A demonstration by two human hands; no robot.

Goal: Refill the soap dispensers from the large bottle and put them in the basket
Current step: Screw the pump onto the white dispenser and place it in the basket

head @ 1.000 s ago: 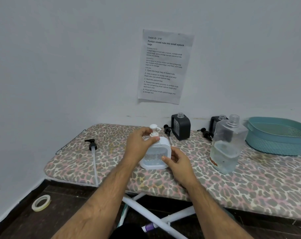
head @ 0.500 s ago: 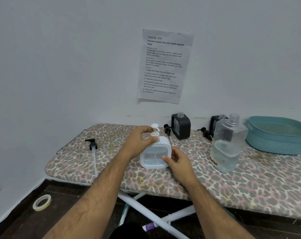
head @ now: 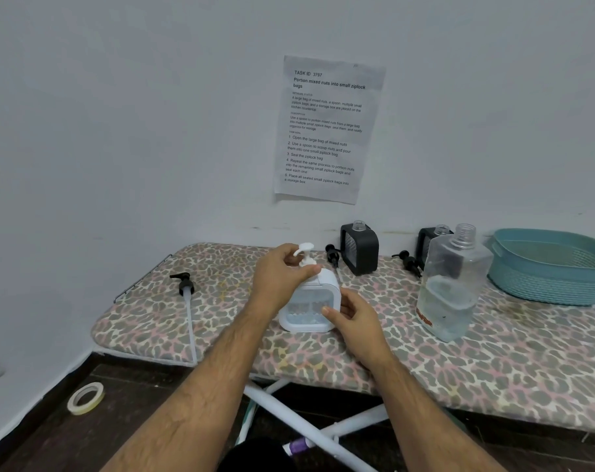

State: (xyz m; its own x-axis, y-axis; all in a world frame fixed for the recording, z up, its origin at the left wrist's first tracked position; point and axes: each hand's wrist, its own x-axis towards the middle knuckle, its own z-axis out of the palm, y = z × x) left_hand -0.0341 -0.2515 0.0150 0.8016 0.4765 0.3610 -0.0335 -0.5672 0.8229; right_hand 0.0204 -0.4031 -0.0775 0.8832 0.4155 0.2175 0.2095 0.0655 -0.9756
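Observation:
A white soap dispenser stands upright on the leopard-print board. My left hand grips the collar of its white pump at the top. My right hand holds the dispenser's right side with thumb and fingers. The large clear bottle, uncapped and partly full, stands to the right. Two black dispensers stand open-necked by the wall. The teal basket sits at the far right.
Loose black pumps lie on the board: one with a long tube at the left, one behind the white dispenser, one near the large bottle. A tape roll lies on the dark floor. White legs cross under the board.
The pump head has turned a little under my left hand's fingers. My right hand and the dispenser stay in place.

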